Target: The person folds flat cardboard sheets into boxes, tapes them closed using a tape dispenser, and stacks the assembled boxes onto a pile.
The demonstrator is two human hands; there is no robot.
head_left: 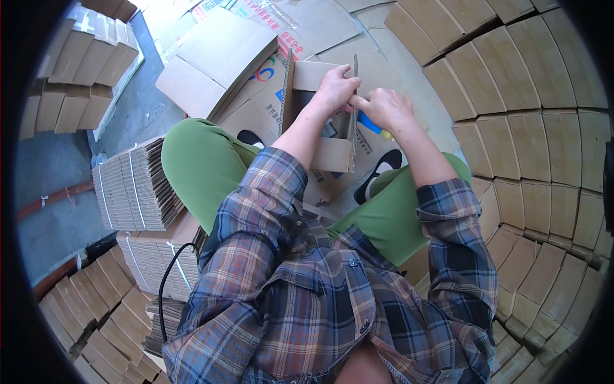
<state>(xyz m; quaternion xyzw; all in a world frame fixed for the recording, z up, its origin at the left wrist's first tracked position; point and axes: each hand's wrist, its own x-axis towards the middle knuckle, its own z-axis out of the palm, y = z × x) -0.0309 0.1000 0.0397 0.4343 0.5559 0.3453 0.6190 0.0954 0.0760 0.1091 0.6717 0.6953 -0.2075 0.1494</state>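
Bundles of flat cardboard (134,185) strapped with white bands sit by the person's left knee. Between the green-trousered knees, a half-folded cardboard box (320,128) stands on flattened sheets. The left hand (336,86) curls its fingers over a flap; the right hand (387,109) pinches the same edge with its fingers together.

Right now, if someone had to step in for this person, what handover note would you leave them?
Left hand: gripping the top flap of the small cardboard box held between the knees.
Right hand: fingers pinching at the same flap edge, beside the left hand.
Box: partly folded, side walls upright, top open, resting over flattened cartons on the floor.
Done: stacks of folded boxes along the right side.
Left: bundles of tied flat blanks on the left, not yet folded; the box in hand is not closed.
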